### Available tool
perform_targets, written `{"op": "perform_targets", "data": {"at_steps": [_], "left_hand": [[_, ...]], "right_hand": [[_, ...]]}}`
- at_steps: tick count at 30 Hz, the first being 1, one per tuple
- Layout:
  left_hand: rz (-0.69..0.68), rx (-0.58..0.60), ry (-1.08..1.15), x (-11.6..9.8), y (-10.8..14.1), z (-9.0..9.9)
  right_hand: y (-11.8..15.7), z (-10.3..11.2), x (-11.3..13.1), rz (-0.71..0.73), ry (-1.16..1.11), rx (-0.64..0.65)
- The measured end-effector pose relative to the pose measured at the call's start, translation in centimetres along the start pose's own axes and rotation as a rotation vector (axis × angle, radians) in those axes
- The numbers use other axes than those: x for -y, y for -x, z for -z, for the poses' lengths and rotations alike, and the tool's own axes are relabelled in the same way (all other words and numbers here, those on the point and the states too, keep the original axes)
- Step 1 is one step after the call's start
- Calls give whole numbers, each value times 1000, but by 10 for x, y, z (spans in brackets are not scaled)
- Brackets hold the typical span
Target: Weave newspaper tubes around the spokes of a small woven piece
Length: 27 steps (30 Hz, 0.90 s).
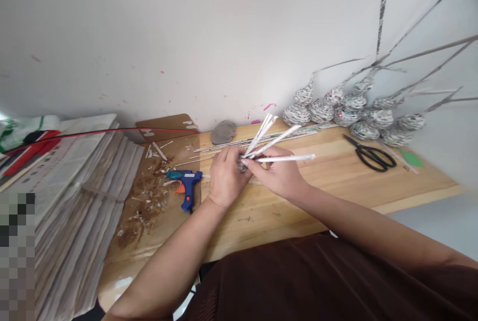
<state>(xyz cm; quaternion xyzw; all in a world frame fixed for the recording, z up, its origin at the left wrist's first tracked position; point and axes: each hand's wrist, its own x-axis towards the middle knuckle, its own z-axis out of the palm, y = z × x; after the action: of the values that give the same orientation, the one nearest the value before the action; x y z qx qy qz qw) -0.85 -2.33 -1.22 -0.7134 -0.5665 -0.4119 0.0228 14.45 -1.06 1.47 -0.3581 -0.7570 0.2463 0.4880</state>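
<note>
Over the middle of the wooden table, my left hand (228,174) is closed around a small woven newspaper piece (242,162), mostly hidden by my fingers. Several white rolled paper tubes (278,142) fan out from it, up and to the right. My right hand (282,174) meets the left at the piece, its thumb and fingers pinched at the base of the tubes. One tube (295,158) passes across the right hand. Behind both hands lies a bundle of thin paper sticks (313,128).
A blue glue gun (189,186) lies left of my hands, near paper scraps on brown cardboard (145,221). Stacked newspapers (85,201) fill the left side. Black scissors (369,154) and several woven gourd shapes (321,111) with long stems stand right. A grey stone-like lump (223,132) sits against the wall.
</note>
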Motion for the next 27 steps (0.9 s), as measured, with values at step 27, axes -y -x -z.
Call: {"op": "perform_targets", "data": {"at_steps": [27], "left_hand": [[159,36,224,-2,-2,1]], "right_hand": [[8,3,-6,471,123,79]]}}
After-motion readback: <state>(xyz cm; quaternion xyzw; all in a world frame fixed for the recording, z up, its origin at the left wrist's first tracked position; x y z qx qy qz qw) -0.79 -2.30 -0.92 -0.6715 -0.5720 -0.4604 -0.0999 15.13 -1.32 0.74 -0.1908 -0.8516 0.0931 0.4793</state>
